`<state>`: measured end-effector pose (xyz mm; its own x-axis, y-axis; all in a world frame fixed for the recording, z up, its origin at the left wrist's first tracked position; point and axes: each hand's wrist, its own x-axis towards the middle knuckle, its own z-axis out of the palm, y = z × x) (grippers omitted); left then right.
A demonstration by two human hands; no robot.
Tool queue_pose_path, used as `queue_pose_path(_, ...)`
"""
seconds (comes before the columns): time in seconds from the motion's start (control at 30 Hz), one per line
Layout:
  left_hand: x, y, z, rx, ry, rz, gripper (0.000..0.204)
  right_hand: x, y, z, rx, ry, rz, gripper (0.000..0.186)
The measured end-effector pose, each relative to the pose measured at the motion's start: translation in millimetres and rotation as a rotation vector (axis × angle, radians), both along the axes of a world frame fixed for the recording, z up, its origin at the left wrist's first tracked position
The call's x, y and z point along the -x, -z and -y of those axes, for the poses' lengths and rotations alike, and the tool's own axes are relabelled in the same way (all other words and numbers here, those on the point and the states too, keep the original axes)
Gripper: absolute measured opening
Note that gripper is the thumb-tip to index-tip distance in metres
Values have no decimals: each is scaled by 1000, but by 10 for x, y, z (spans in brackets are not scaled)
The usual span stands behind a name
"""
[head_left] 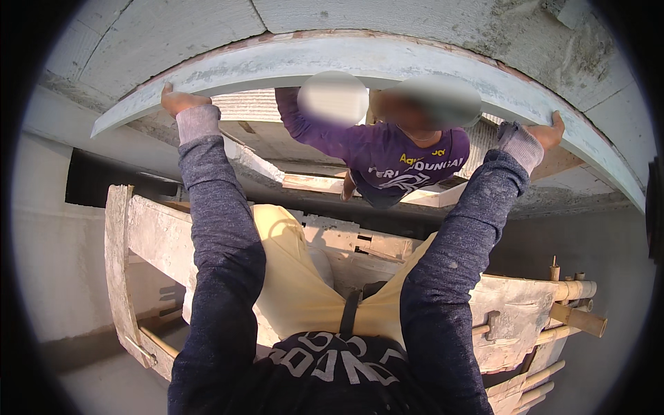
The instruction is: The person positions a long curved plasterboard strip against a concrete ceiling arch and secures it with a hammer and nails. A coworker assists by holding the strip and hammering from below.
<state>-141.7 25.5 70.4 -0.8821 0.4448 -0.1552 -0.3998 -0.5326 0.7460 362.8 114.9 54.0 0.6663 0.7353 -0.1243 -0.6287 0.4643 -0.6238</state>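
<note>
A long pale board (415,55), bowed by the lens, spans the upper view against a block wall (173,28). My left hand (178,100) is closed on its lower edge near the left end. My right hand (546,135) grips the same board toward the right, fingers curled on its edge. Between my arms, a co-worker in a purple top (394,159) stands beyond the board's underside, with a raised arm (294,117) reaching up to it; that hand is hidden by a blurred patch.
I am on a rough wooden scaffold (152,235), with bamboo poles (574,290) at its right. An opening with corrugated sheeting (245,100) lies beyond the board. A grey wall (55,270) stands at the left, with a dark rectangular gap (93,176) in it.
</note>
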Motion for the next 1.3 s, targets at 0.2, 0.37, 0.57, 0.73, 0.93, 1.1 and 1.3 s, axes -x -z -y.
queue_pose_path(0.2,158,99,51,-45,78,-74,64,-3,56,-31,87,60,150,58)
queue_pose_path(0.37,177,109,17,27,11,-90,59,147,-110,90,82,58,66,47)
queue_pose_path(0.57,59,45,-5,23,41,-47,60,-171,218,-133,118,161,421,43)
queue_pose_path(0.73,-3,35,12,79,0,-37,69,17,-36,39,136,49,150,50)
queue_pose_path(0.93,-289,-83,125,69,38,-134,62,156,-140,229,125,-55,158,66)
queue_pose_path(1.1,-352,-102,94,103,-1,-177,60,52,-33,104,36,-68,106,69)
queue_pose_path(1.3,72,65,1,112,42,-208,64,-63,122,-52,-15,-48,51,67)
